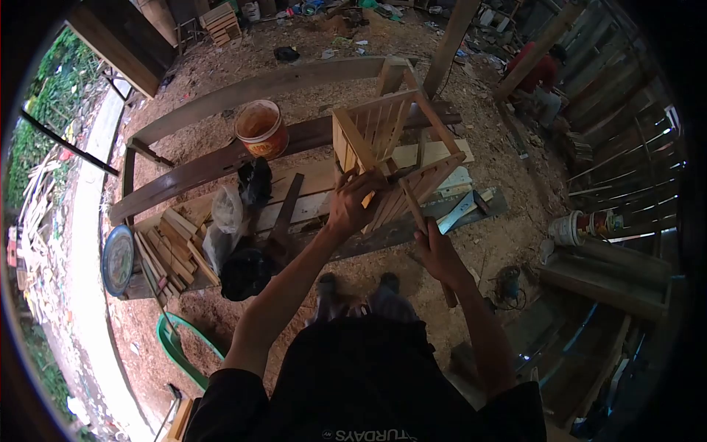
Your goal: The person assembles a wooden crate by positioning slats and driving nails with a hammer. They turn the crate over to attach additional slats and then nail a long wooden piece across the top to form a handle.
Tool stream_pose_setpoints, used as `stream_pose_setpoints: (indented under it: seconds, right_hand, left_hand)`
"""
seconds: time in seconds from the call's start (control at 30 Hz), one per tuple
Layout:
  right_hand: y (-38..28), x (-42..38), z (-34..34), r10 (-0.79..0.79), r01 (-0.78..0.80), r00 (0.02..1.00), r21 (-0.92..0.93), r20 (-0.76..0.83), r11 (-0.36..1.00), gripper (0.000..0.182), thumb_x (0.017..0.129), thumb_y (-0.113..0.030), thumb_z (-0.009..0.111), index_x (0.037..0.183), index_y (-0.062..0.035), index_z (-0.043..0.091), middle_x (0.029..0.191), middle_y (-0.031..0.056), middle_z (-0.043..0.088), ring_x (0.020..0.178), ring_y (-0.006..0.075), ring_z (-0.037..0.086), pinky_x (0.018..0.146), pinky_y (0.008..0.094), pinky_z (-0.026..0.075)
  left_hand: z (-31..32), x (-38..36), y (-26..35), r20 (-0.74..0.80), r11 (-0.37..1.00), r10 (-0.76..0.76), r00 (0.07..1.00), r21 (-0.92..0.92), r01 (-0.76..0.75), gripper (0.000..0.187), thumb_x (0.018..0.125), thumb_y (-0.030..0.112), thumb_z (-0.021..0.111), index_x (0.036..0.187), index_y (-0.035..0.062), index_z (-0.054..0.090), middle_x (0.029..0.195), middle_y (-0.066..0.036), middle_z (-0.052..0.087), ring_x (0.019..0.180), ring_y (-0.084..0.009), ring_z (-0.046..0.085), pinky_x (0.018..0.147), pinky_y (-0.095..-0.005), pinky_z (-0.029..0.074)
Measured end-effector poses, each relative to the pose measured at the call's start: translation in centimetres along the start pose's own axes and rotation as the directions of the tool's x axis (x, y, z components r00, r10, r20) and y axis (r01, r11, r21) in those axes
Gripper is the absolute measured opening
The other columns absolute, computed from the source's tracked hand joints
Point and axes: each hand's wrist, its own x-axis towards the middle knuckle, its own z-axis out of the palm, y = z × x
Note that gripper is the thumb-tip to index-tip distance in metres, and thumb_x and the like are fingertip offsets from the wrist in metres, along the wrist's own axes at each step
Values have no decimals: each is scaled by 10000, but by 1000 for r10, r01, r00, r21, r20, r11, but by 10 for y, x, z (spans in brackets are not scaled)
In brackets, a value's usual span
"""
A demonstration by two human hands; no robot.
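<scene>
My right hand (440,255) is wrapped round the wooden handle of a hammer (414,205). The hammer's dark head is up against the slatted wooden frame (356,140), close to my left fingers. That frame is built of thin slats between thicker rails and stands tilted on the bench. My left hand (355,197) grips its near rail, fingers curled over the wood. Whether a nail sits between those fingers I cannot tell. Just right of the frame, a handsaw (456,212) lies on the boards.
The plank bench (339,247) carries a paint bucket (261,129), cut wood strips (171,250), plastic bags (227,210) and a black bag (247,274). A round basin (118,259) leans at its left end. A green tub (166,346) lies below. Another person (539,77) sits at the far right.
</scene>
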Motion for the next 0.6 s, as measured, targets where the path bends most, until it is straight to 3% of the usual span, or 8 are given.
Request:
stream_pose_setpoints:
  seconds: [0.1, 0.2, 0.27, 0.37, 0.47, 0.5, 0.57, 0.6]
  right_hand:
    - [8, 1, 5, -62, 60, 997, -35, -42, 998, 253, 978, -208, 397, 1129, -10, 355, 794, 243, 578, 727, 415, 610, 605, 503, 428]
    - [0, 1, -2, 31, -30, 999, -24, 35, 999, 277, 985, -223, 388, 1175, -27, 341, 949, 241, 550, 866, 399, 591, 684, 480, 433]
    - [-8, -1, -5, 47, -46, 998, -37, 29, 998, 276, 979, -212, 397, 1168, -20, 338, 827, 233, 570, 748, 408, 603, 608, 487, 432]
    - [-6, 0, -5, 22, -20, 999, -66, 33, 998, 292, 978, -211, 398, 1188, -23, 321, 729, 208, 570, 634, 381, 600, 543, 469, 424]
    - [-12, 0, -12, 92, -85, 992, -77, 84, 993, 298, 981, -237, 397, 1196, -36, 355, 789, 184, 561, 663, 335, 594, 574, 444, 421]
    - [-14, 0, -15, 137, -129, 985, -80, 107, 988, 298, 981, -249, 398, 1194, -41, 377, 829, 177, 559, 692, 320, 593, 595, 436, 421]
    - [-9, -3, -18, -9, 10, 1000, -56, 26, 998, 273, 982, -245, 405, 1143, -24, 411, 708, 160, 538, 578, 289, 567, 517, 421, 390]
    - [-10, -5, -18, -79, 78, 997, -50, -15, 996, 265, 983, -243, 409, 1117, -15, 427, 647, 152, 528, 521, 273, 554, 478, 413, 375]
  left_hand:
    - [-3, 1, 2, 6, 1000, -7, 1000, -5, 7, 179, 764, 54, 662, 916, 146, 675, 957, 8, 666, 1097, -187, 574, 1002, -446, 367]
    - [-9, 8, -5, 27, 999, -25, 999, -21, 25, 203, 792, 60, 636, 985, 123, 637, 966, -26, 661, 1066, -214, 585, 998, -465, 365]
    - [0, 19, -26, -2, 995, -78, 997, -55, 78, 219, 818, 85, 612, 1037, 96, 601, 1004, -61, 648, 1041, -237, 592, 995, -483, 364]
    - [13, 66, -41, -86, 992, -120, 989, 27, 123, 248, 856, 155, 567, 1085, 61, 553, 1072, -119, 611, 1101, -268, 541, 1019, -519, 316]
    - [44, 76, -58, -110, 950, 17, 994, 313, 18, 220, 898, 202, 498, 1033, 73, 615, 1172, -87, 558, 1187, -264, 457, 1037, -550, 264]
    - [47, 74, -57, -3, 935, -20, 1000, 354, 20, 245, 905, 225, 478, 1045, 78, 616, 1190, -78, 544, 1206, -263, 431, 1045, -549, 246]
    - [53, 71, -57, 210, 906, -99, 973, 424, 1, 297, 919, 271, 437, 1068, 88, 618, 1227, -60, 517, 1244, -262, 379, 1060, -547, 211]
    - [55, 73, -58, 244, 886, -91, 966, 463, -34, 301, 922, 277, 430, 1066, 97, 624, 1193, -51, 535, 1230, -262, 389, 1063, -544, 203]
